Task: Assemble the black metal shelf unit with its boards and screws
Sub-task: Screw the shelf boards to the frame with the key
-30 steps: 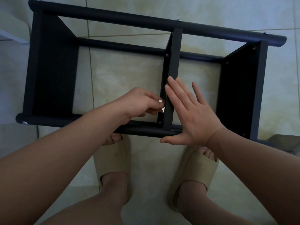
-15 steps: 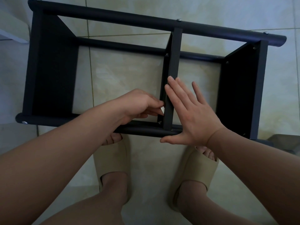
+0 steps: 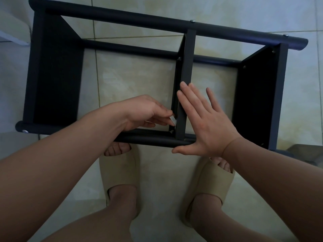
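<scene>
Grip on tool (image 3: 173, 120), palm on middle board (image 3: 186, 67)

The left hand (image 3: 145, 114) pinches a small silvery tool between thumb and fingertips. It holds the tool against the left face of the middle board, just above a screw (image 3: 171, 131) in the corner where that board meets the near tube (image 3: 148, 138). A second ago the tool showed only as a pale spot higher up at the fingertips. Half a second ago it had dropped a little. Now it shows longer and lower, slanting down toward the screw, and the fingers have rolled with it. Whether its tip sits in the screw cannot be told.

The right hand (image 3: 204, 123) is spread flat, fingers straight and holding nothing, laid against the board's right side with the thumb along the near tube. It has not shifted since a second ago.

The shelf (image 3: 139, 20) lies on its side on the tiled floor (image 3: 136, 79), where it was before, with the left end board (image 3: 52, 75) and right end board (image 3: 258, 102) either side of the middle one. Beige slippers (image 3: 120, 172) stand at the near tube, toes at its edge.
</scene>
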The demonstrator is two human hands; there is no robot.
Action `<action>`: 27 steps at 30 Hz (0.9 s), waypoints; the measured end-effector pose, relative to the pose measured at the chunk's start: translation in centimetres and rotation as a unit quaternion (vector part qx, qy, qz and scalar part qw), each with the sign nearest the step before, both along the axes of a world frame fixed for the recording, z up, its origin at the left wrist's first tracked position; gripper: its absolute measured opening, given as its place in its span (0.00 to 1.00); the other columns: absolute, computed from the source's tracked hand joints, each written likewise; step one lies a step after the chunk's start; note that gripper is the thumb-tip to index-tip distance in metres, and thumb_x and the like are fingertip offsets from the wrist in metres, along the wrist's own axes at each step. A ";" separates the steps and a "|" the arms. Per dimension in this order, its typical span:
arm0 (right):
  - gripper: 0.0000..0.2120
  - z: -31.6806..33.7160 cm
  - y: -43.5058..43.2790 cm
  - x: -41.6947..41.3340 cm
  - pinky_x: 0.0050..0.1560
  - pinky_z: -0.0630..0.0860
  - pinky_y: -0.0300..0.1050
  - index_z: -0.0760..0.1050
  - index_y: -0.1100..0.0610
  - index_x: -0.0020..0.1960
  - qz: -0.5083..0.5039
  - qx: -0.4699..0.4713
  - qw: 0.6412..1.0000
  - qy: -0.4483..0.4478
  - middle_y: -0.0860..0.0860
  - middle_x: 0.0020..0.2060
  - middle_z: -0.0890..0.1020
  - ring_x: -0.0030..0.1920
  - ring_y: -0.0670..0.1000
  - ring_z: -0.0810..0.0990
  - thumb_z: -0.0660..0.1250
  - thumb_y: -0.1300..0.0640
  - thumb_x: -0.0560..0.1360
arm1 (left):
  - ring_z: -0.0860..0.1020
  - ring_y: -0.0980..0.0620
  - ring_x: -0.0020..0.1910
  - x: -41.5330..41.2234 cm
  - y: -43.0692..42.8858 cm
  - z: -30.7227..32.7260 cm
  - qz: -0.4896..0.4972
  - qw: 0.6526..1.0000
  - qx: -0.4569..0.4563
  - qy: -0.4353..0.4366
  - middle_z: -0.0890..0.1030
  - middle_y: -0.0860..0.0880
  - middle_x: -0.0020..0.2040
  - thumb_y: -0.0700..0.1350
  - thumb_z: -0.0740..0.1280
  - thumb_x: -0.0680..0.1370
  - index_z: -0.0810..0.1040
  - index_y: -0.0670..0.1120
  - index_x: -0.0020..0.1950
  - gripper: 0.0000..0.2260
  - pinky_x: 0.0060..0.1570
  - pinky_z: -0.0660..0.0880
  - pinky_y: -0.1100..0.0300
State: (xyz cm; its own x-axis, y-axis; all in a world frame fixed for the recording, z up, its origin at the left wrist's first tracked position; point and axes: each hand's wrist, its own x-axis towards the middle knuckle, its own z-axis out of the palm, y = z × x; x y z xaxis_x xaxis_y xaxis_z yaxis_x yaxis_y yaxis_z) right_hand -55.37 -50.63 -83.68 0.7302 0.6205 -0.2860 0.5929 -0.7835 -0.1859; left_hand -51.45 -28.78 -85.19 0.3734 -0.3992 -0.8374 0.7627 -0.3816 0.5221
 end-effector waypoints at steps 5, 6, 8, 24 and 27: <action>0.62 0.0 0.0 0.0 0.78 0.49 0.67 0.45 0.63 0.82 0.000 0.001 1.000 0.002 0.57 0.82 0.45 0.82 0.57 0.43 0.53 0.18 0.67 | 0.84 0.59 0.49 0.3 0.3 0.1 -0.040 0.999 0.001 -0.023 0.87 0.50 0.48 0.46 0.68 0.80 0.83 0.47 0.50 0.05 0.51 0.70 0.56; 0.62 0.0 0.0 0.0 0.78 0.50 0.67 0.45 0.63 0.82 0.000 0.002 1.000 0.001 0.57 0.82 0.45 0.82 0.57 0.43 0.53 0.18 0.67 | 0.84 0.59 0.50 0.3 0.3 0.1 -0.047 0.999 0.002 -0.026 0.87 0.50 0.48 0.46 0.68 0.80 0.83 0.46 0.50 0.05 0.51 0.70 0.56; 0.62 0.0 0.0 0.0 0.78 0.50 0.67 0.46 0.63 0.82 -0.001 0.003 1.000 0.000 0.57 0.82 0.46 0.82 0.57 0.43 0.54 0.18 0.67 | 0.84 0.60 0.51 0.3 0.5 0.2 -0.066 0.997 0.006 -0.032 0.87 0.50 0.49 0.46 0.67 0.80 0.82 0.46 0.51 0.05 0.52 0.71 0.56; 0.62 -0.1 0.0 0.0 0.79 0.49 0.67 0.45 0.63 0.82 0.000 0.002 1.000 0.000 0.57 0.82 0.45 0.82 0.57 0.42 0.54 0.18 0.68 | 0.82 0.54 0.53 0.4 1.8 0.5 -0.202 0.971 -0.021 -0.124 0.86 0.52 0.50 0.42 0.68 0.80 0.84 0.48 0.49 0.05 0.62 0.74 0.48; 0.62 0.0 0.0 0.0 0.78 0.49 0.67 0.45 0.63 0.82 0.000 0.001 1.000 0.001 0.57 0.82 0.45 0.82 0.57 0.42 0.54 0.18 0.68 | 0.82 0.49 0.55 0.6 1.8 0.5 -0.232 0.963 -0.022 -0.139 0.86 0.52 0.50 0.43 0.69 0.80 0.85 0.50 0.49 0.05 0.65 0.74 0.45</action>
State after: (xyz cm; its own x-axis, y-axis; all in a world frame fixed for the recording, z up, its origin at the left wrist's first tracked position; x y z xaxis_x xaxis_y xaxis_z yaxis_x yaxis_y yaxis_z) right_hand -55.38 -50.59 -83.73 0.7293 0.6209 -0.2875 0.5925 -0.7832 -0.1886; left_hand -50.90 -26.98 -84.69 0.3534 -0.6096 -0.7096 0.3452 -0.6200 0.7046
